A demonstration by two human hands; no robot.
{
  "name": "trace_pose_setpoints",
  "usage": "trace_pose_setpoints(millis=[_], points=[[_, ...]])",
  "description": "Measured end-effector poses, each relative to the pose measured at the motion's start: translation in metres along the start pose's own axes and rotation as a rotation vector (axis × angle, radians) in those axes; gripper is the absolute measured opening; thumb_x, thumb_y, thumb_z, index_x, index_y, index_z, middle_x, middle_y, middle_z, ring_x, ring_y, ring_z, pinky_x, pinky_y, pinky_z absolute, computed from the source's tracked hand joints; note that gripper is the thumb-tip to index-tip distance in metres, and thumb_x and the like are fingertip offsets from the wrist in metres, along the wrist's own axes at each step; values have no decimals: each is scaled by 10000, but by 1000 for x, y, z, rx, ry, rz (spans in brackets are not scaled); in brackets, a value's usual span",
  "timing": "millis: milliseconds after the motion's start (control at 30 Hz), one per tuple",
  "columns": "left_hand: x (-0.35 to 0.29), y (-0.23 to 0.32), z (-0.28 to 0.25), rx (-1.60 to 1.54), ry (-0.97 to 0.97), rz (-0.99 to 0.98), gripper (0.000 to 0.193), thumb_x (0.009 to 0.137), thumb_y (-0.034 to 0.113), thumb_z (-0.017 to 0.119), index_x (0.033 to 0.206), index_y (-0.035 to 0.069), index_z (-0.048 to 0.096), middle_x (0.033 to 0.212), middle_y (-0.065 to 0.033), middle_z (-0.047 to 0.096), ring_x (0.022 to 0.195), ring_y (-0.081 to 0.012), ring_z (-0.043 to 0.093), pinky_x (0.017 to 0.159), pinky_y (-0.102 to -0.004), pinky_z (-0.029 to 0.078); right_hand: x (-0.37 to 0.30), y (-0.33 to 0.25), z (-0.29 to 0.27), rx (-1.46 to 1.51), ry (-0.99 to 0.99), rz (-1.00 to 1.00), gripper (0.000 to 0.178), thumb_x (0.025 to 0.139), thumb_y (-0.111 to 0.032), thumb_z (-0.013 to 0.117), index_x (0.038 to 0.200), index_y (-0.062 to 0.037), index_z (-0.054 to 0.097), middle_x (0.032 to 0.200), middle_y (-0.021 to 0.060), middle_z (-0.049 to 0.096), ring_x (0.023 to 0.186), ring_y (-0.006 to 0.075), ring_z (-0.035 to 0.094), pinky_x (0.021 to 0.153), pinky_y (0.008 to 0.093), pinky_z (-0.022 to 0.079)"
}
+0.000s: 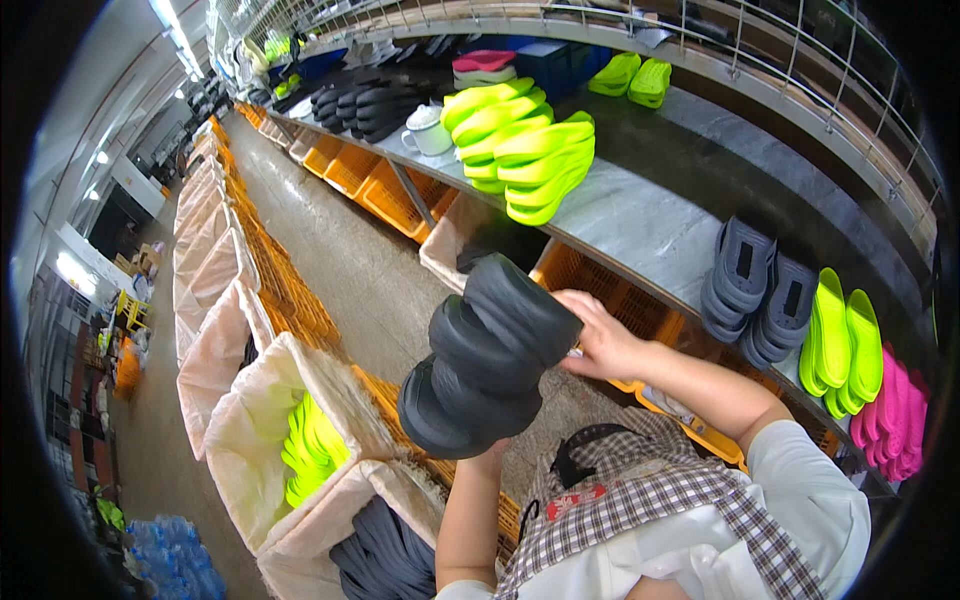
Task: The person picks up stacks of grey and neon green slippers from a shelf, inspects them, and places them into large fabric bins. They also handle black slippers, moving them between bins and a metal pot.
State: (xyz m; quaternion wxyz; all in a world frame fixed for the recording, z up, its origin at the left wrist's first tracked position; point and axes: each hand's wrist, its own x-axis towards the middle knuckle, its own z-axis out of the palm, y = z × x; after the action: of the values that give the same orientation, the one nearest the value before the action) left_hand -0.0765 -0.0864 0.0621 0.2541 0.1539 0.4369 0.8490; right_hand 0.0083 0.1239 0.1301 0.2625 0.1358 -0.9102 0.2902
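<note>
Between my two hands is a stack of black foam slippers [492, 350], nested into one another and held tilted over the aisle. My right hand [597, 338] grips the stack from its right side, with the thumb and some fingers showing at the edge. From below, my left hand [488, 455] holds the lower end; its fingers are mostly hidden behind the slippers. The bench [640, 215] to the right carries bright yellow-green slippers [525, 150] in stacks, nearest to the held ones. Nearer to me lie grey soles [765, 285], yellow-green soles [840, 340] and pink soles [890, 415].
Cloth-lined orange baskets [290, 375] line the aisle's left side, with yellow-green pieces [312, 450] and dark grey pieces [385, 555] inside. Orange crates [390, 195] stand under the bench. A white lidded mug [428, 130] and black slippers [370, 105] sit farther along, below a wire rack [780, 50].
</note>
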Motion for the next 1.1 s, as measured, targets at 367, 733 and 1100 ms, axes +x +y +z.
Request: trace_pose_setpoints(millis=[367, 733, 1100], points=[[-16, 34, 35, -575, 136, -362, 391, 972, 181, 422, 1311, -8, 384, 1233, -177, 526, 998, -259, 609, 846, -397, 538, -8, -9, -11, 1598, -196, 797, 456, 960, -364, 482, 1224, 5, 521, 1196, 120, 563, 1064, 154, 548, 927, 291, 444], [-16, 17, 11, -502, 13, -325, 404, 929, 118, 514, 1296, 2, 391, 1227, -155, 530, 1074, -248, 575, 920, -393, 497, -19, -16, -2, 1392, -183, 872, 321, 897, -190, 602, 1159, -37, 497, 1130, 68, 556, 1032, 124, 527, 887, 276, 446], [-22, 13, 3, -466, 13, -308, 394, 953, 193, 492, 1287, 12, 385, 1241, -149, 514, 1088, -248, 565, 946, -403, 478, -21, -28, -2, 1335, -232, 833, 351, 871, -151, 638, 1146, -71, 436, 1219, 74, 494, 1121, 142, 460, 953, 296, 395]])
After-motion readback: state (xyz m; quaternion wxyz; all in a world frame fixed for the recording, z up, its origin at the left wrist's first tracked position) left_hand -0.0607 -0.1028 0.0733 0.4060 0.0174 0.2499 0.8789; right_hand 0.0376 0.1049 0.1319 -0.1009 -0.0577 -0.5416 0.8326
